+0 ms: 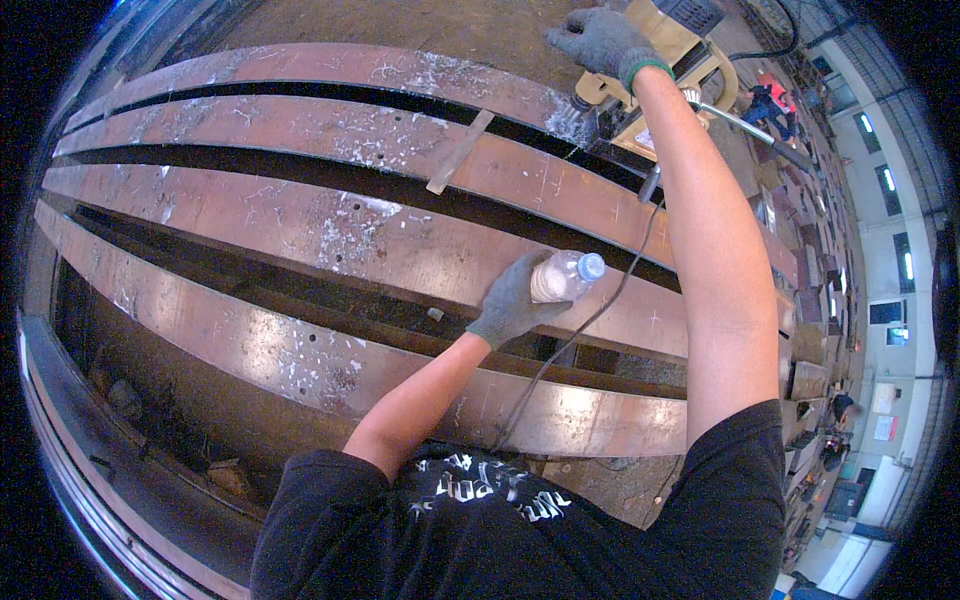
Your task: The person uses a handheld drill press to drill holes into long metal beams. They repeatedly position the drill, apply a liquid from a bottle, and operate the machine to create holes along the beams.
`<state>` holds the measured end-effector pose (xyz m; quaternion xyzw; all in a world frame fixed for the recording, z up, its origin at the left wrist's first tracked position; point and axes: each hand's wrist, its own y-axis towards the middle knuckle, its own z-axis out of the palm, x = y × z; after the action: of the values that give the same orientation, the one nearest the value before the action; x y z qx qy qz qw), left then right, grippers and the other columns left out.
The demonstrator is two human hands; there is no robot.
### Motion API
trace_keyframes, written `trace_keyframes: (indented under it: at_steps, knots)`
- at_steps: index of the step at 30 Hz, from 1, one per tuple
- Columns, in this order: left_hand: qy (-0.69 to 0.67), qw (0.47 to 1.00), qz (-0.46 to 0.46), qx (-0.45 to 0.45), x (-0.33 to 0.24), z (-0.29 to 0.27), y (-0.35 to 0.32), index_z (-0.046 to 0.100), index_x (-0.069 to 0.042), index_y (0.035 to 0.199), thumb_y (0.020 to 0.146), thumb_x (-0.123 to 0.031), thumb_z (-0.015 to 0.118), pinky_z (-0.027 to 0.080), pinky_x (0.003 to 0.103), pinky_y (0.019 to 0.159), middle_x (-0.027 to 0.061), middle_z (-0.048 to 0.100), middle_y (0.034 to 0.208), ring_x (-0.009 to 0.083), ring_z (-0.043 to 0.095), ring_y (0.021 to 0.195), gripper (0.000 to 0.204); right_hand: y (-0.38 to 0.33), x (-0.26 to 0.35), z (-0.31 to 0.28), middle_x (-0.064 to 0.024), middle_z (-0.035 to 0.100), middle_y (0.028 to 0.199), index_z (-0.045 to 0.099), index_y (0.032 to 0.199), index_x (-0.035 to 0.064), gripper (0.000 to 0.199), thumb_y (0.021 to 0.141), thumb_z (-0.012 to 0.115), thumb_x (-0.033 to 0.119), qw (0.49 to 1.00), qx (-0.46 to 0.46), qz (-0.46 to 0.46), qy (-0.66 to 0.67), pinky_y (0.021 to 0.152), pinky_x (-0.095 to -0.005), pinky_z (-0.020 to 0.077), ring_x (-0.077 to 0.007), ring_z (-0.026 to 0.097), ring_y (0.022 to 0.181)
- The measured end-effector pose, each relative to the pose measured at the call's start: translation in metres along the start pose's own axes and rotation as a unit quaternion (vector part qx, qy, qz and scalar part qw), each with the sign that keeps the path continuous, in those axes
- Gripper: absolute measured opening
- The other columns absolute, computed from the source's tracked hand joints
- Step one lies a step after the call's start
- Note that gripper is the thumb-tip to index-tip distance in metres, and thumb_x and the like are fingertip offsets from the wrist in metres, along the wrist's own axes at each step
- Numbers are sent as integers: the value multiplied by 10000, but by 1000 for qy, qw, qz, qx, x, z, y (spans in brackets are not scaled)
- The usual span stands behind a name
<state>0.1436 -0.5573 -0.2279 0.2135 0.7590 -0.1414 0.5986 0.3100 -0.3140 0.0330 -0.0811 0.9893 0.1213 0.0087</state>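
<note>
Fingers of the gloved left hand [510,305] are wrapping tightly around a clear plastic bottle [562,276] above the long rusty steel beams [330,235]. Farther away, the gloved right hand [605,42] is gripping a tan drilling machine [665,60] sitting on the beams.

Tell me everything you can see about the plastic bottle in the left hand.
The plastic bottle is small and clear, with a pale blue screw cap on. Its body looks whitish; whether that is liquid or a label cannot be told. It lies roughly level, cap pointing to the person's right. The left hand, in a grey work glove, wraps around its lower half. It is held in the air above the long rusty steel plates, close to a thin black cable.
</note>
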Motion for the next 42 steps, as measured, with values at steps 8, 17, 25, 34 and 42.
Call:
trace_keyframes:
  at_steps: [8,17,25,34,42]
  knots:
    - [3,1000,-4,-4,-5,-2,0,540,-70,1381,714,-332,933,501,455,1071,185,658,1328,367,628,1248,818,4,-4,5,-213,754,981,785,983,50,478,891,626,491,1000,-4,-13,-11,885,-490,558,-396,725,952]
    - [8,1000,-8,-16,1,0,-1,558,-83,1358,685,-372,942,513,469,1043,178,674,1298,377,642,1218,826,3,0,7,-205,759,990,792,979,69,468,886,637,500,1000,-7,9,4,870,-473,567,-383,733,946]
    - [7,999,-19,-28,10,8,7,566,-49,1332,744,-396,895,537,469,987,195,700,1226,378,676,1150,758,14,-31,34,-167,757,1000,768,1128,88,571,977,554,596,996,-13,-48,-79,984,-455,527,-333,692,1069]
    - [-301,938,-171,27,9,9,24,501,-15,1432,887,-397,798,572,387,884,139,680,1218,240,679,1036,729,11,-20,30,-168,760,945,770,1110,92,554,976,560,587,1000,21,-7,-1,939,-458,539,-342,720,915]
    - [-347,909,-221,66,-5,13,39,527,91,1406,905,-531,741,529,399,968,210,653,1296,267,656,1142,826,15,-16,30,-170,761,923,769,1078,83,563,964,572,597,999,40,-8,15,908,-463,545,-346,725,896]
